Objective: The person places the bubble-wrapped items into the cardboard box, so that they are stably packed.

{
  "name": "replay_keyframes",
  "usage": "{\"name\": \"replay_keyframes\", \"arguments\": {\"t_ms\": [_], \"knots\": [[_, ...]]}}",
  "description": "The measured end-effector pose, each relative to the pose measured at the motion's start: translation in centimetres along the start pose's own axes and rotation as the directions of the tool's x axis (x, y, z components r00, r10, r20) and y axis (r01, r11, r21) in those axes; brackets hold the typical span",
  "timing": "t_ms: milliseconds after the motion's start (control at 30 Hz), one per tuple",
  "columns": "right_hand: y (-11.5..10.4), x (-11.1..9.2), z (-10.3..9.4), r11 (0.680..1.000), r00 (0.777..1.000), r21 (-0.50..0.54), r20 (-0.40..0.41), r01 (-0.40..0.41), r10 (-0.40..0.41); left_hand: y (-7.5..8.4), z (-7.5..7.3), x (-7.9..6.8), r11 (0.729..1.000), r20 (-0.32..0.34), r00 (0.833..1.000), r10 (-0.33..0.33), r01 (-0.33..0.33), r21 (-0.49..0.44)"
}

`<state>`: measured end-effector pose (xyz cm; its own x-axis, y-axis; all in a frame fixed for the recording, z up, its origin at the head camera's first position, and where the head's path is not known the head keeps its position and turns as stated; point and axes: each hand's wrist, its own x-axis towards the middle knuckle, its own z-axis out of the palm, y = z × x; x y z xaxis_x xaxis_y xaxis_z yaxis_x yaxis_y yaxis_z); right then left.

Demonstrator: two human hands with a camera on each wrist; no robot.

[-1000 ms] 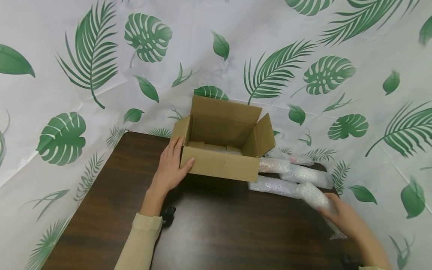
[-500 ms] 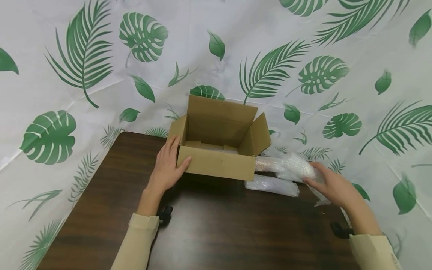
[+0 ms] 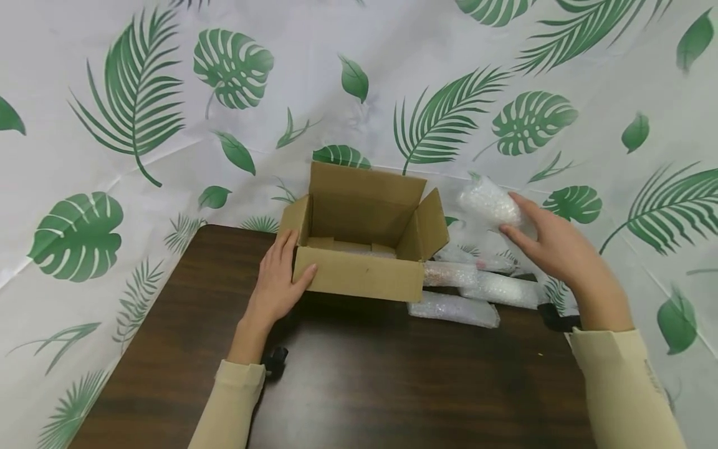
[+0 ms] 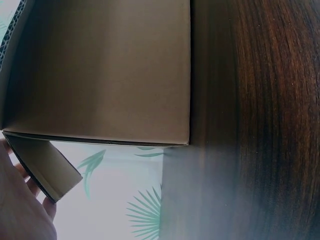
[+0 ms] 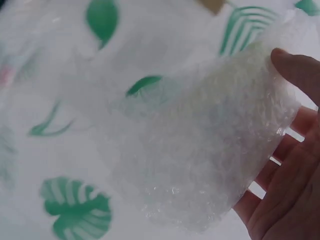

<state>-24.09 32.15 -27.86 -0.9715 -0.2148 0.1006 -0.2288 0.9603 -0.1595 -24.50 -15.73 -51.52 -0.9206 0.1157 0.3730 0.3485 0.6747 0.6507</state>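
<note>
An open cardboard box [image 3: 359, 274] stands at the table's far side, its flaps raised or splayed outward. My left hand [image 3: 275, 284] holds its near left corner, thumb along the front flap and fingers against the left side flap. In the left wrist view, fingertips show behind that small flap [image 4: 45, 167]. My right hand [image 3: 552, 240] grips a bubble-wrapped roll [image 3: 489, 201], raised in the air to the right of the box. The right wrist view has the thumb and fingers on either side of the bubble wrap [image 5: 215, 135]. What is wrapped inside cannot be made out.
Several more bubble-wrapped packages lie right of the box, including a nearer one [image 3: 453, 309] and a whitish one [image 3: 502, 290]. Some clear wrap shows low inside the box. The dark wooden table [image 3: 392, 380] meets a leaf-print cloth [image 3: 269, 75] behind.
My right hand has lifted the bubble-wrapped roll from the table's right side, moving up and away over the other packages. The left hand has stayed on the box.
</note>
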Motion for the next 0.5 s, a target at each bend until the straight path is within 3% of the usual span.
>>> {"name": "replay_keyframes", "arguments": {"t_ms": [200,500], "knots": [[-3.5,1.9,-0.7,0.996,0.995,0.034,-0.054,0.087,-0.085,0.2,0.4,0.0,1.000,-0.007,1.000,0.006,-0.006,0.010],[-9.6,5.3,0.4,0.973,0.970,-0.027,-0.079,0.229,-0.230,0.3,0.5,-0.1,1.000,-0.036,0.999,0.013,-0.013,0.012]]}}
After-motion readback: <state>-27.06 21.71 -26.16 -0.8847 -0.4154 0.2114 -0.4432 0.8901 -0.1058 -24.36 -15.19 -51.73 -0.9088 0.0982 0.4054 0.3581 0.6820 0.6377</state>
